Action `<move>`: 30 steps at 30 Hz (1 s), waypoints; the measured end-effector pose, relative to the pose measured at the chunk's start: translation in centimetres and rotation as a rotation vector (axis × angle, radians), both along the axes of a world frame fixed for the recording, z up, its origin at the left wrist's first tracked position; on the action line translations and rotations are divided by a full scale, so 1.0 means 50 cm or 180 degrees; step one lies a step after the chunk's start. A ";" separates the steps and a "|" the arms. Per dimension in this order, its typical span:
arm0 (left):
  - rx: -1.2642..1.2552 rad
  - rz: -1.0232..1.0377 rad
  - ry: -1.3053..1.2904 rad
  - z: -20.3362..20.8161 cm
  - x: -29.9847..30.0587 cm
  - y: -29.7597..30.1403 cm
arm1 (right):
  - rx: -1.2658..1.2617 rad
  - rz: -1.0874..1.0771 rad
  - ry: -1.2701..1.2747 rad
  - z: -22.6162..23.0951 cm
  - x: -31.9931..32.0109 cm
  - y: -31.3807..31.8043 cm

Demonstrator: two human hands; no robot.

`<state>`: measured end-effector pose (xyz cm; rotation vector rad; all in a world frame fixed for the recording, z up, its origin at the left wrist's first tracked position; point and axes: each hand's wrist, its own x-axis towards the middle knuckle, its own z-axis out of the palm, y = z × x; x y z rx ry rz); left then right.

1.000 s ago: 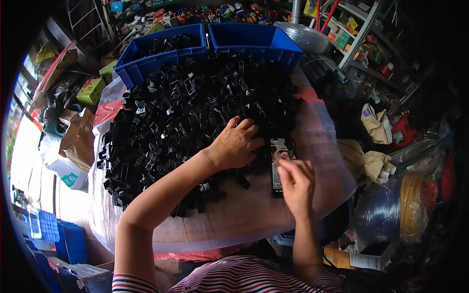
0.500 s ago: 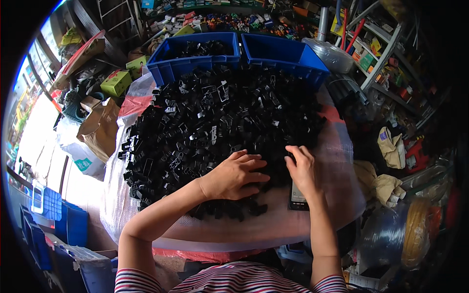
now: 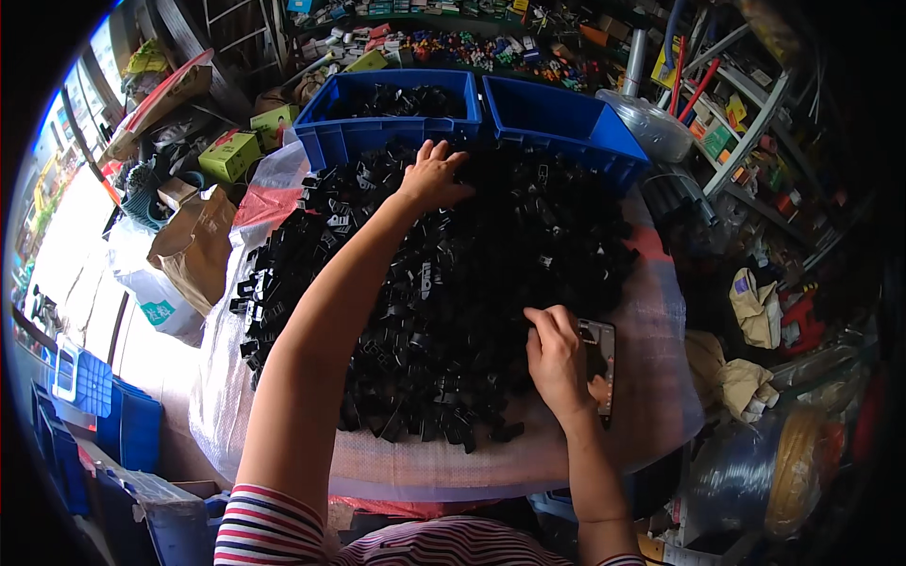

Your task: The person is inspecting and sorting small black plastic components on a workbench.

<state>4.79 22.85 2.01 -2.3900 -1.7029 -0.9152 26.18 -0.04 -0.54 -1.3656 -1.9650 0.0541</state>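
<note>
Black pieces: a broad heap of small, dark, angular parts (image 3: 472, 292) covers most of the desk (image 3: 377, 460), spreading from the near side up to the bins; a few have pale, shiny faces.
Left hand: the left hand (image 3: 437, 177) lies palm down over the far part of the heap, just short of the left bin, open, with its fingers spread.
Right hand: the right hand (image 3: 557, 354) is at the heap's right edge, fingers bent inward; its inner side is turned from view, so I cannot tell whether it grips a piece.
Phone: a dark phone (image 3: 600, 341) with its screen lit lies just right of the right hand, partly covered by it.
Cover: a whitish woven sheet (image 3: 661, 368) with red patches lies under the heap and drapes over the desk's edges.
Bins: two blue bins stand side by side beyond the heap; the left bin (image 3: 377, 134) holds more black parts, and the right bin (image 3: 557, 151) sits close beside it.
Left surroundings: a yellow-green box (image 3: 229, 156), a brown paper bag (image 3: 196, 247) and a white bag (image 3: 151, 292).
Right surroundings: a metal rack (image 3: 755, 137) with goods, and a yellow coil (image 3: 795, 472) nearer the person.
</note>
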 end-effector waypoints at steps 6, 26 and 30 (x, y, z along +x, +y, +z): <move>-0.0994 -0.0242 0.1054 0.030 -0.047 -0.102 | 0.0174 -0.0047 -0.0156 0.017 -0.018 0.000; 0.0118 0.0403 0.0503 0.036 0.150 0.126 | 0.0341 0.0802 0.1051 -0.006 -0.063 -0.038; 0.0412 0.0377 0.0276 -0.012 0.136 0.125 | 0.0319 0.0747 0.1058 -0.009 -0.056 -0.033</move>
